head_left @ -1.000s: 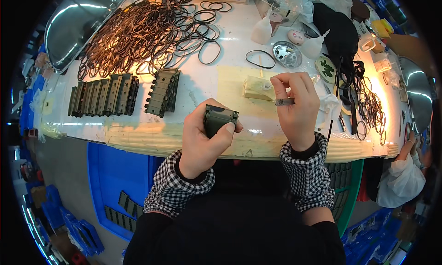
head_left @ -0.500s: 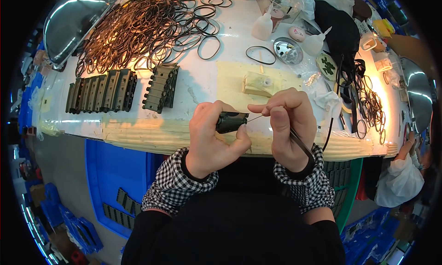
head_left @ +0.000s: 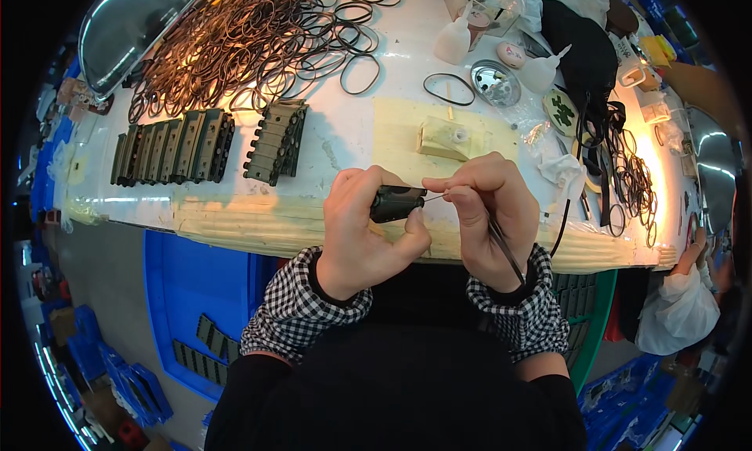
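Observation:
My left hand is closed around a small dark green, glossy part, holding it above the table's near edge. Much of that part is hidden by the fingers. My right hand pinches a slim dark tool whose shank runs back along the palm. Its fine tip reaches the right end of the green part; whether it touches or enters it is too small to tell. Behind the hands lies a pale yellow block on a yellowish sheet.
Rows of green ribbed parts and a smaller group stand at left. Behind them is a heap of dark rubber rings. Squeeze bottles, a metal dish and a black bag crowd the right. A blue bin sits below the table.
The green part and my left fingers have shifted very slightly right and up. The right hand's tool has turned a little, its tip still at the part's end. The view has moved slightly.

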The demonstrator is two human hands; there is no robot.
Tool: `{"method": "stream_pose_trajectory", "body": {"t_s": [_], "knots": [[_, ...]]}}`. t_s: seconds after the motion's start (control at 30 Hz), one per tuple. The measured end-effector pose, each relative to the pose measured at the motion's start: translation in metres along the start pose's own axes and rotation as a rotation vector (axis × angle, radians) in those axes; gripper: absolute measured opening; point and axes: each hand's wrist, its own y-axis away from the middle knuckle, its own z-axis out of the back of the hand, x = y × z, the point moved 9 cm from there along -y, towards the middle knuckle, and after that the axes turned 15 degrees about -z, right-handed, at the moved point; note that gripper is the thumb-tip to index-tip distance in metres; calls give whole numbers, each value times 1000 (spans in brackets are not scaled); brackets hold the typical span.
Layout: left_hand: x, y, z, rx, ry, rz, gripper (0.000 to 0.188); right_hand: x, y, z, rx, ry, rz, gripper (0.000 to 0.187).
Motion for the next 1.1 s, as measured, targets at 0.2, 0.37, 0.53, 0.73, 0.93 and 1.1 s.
{"method": "stream_pose_trajectory", "body": {"t_s": [0.2, 0.37, 0.53, 0.73, 0.93, 1.1], "knots": [[2, 2, 0, -14, 1, 15, 23, 1, 0, -1, 6, 9, 0, 7], [3, 2, 1, -20, 10, 35, 23, -1, 1, 1, 19, -25, -24, 7], [9, 6, 0, -10, 53, 69, 22, -6, -7, 23, -160, -68, -49, 9], [21, 11, -2, -176, 732, 284, 17, -11, -25, 31, -286, 514, 29, 6], [12, 7, 10, -187, 530, 155, 18, -29, -28, 22, -200, 569, -65, 6], [10, 7, 10, -176, 502, 119, 19, -31, -26, 22, -195, 563, -68, 7]]}}
